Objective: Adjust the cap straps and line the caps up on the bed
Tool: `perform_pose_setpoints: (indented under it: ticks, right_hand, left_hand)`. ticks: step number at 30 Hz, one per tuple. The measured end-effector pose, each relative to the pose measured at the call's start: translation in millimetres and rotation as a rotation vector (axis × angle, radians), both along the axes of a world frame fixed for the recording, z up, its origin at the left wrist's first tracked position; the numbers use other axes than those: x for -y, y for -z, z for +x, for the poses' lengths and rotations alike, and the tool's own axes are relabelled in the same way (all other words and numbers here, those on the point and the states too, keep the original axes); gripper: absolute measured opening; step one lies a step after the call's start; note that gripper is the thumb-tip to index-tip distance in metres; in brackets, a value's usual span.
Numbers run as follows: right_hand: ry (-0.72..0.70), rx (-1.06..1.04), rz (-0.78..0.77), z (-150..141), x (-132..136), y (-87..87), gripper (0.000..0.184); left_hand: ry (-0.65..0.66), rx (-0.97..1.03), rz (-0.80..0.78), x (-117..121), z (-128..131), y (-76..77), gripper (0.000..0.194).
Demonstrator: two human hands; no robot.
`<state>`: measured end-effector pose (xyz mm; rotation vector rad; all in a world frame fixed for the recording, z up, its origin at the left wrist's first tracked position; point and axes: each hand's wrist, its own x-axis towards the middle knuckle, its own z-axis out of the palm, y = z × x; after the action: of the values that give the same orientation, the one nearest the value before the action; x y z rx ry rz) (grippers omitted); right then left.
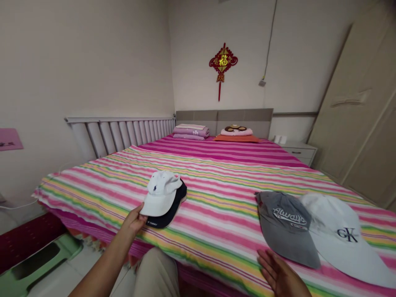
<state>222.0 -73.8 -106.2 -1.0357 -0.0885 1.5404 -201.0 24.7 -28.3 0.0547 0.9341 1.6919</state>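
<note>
With twelve o'clock pointing toward the headboard [223,117], the left hand [135,220] is pinching the brim edge of a white cap [162,187], which is lying at about half past one from that hand. A black cap [168,216] is sitting partly under it, at three o'clock from the hand; I cannot tell whether the fingers are also gripping its brim. The right hand [278,272] is gripping nothing: its fingers are lying open just beside a gray cap [286,227], between twelve and one o'clock from it. A second white cap [337,227], lettered "CK", is resting at two o'clock from the right hand, touching the gray cap. Both pairs are resting on a striped sheet [213,222]. A green stool [66,249] is standing at eight o'clock from the left hand.
</note>
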Motion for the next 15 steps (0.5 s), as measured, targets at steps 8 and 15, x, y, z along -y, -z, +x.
perform_pose_setpoints:
  ticks: [8, 15]
  right_hand:
    - [0.022, 0.027, -0.024, -1, 1, -1.3, 0.030]
    - [0.095, 0.032, -0.049, 3, 2, -2.1, 0.014]
  left_hand:
    - [0.019, -0.061, -0.040, -1, 3, 6.4, 0.025]
    - [0.000, -0.180, -0.123, 3, -5, 15.0, 0.017]
